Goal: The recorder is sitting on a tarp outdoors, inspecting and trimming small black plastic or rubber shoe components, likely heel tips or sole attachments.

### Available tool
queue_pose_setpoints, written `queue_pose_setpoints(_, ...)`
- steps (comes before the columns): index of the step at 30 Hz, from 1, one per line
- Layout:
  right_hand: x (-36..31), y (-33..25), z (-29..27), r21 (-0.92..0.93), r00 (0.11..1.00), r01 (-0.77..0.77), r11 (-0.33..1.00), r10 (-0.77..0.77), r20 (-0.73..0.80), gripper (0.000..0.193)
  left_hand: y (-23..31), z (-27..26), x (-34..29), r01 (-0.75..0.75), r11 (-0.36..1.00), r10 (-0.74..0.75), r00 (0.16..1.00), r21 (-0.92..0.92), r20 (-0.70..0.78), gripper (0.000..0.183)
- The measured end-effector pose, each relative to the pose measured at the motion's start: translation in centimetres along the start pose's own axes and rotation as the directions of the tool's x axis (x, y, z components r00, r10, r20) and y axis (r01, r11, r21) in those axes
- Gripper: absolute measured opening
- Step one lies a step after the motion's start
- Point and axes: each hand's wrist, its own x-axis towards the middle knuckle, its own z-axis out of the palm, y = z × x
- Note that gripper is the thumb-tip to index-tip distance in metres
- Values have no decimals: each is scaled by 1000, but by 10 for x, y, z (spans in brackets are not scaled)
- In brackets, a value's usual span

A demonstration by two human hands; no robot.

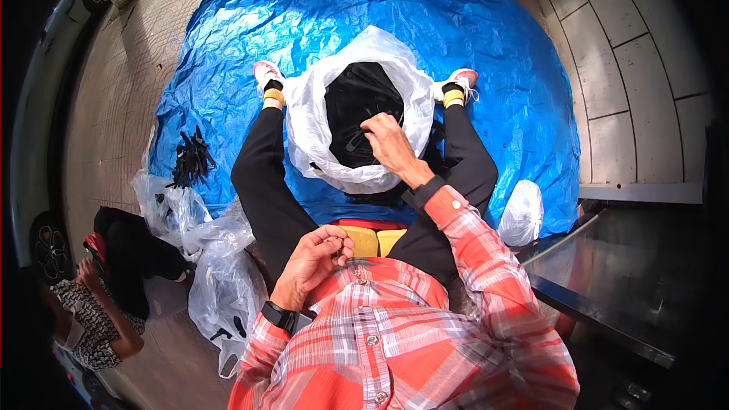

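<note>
Black pieces [364,91] (bagged) — under right hand [392,146], beyond left hand [310,260].

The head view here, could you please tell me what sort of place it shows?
Probably an outdoor pavement or street side: a blue tarp lies spread over paving, and a vehicle's wheel shows at the left.

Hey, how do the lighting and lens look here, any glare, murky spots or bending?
Head view: bright glare patches on the blue tarp; head view: black pieces inside the white bag blend together, hard to separate; head view: pale panels at right bow with the fisheye, and corners go black.
</note>
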Motion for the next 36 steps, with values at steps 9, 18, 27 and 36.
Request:
queue_pose_setpoints(9,28,9,19,-393,975,220,893,-183,130,19,19,-4,-14,-106,990,99,992,-93,-74,18)
queue_pose_setpoints(18,-22,-83,-66,712,845,-511,482,436,310,37,39,36,20,-146,988,148,988,46,-47,25)
queue_pose_setpoints(27,-110,-112,-71,673,666,-692,261,591,456,23,18,54,26,-117,917,166,981,380,-97,23)
queue_pose_setpoints(36,-121,-129,-69,621,641,-749,232,492,589,29,15,28,17,-70,911,109,991,406,-75,30)
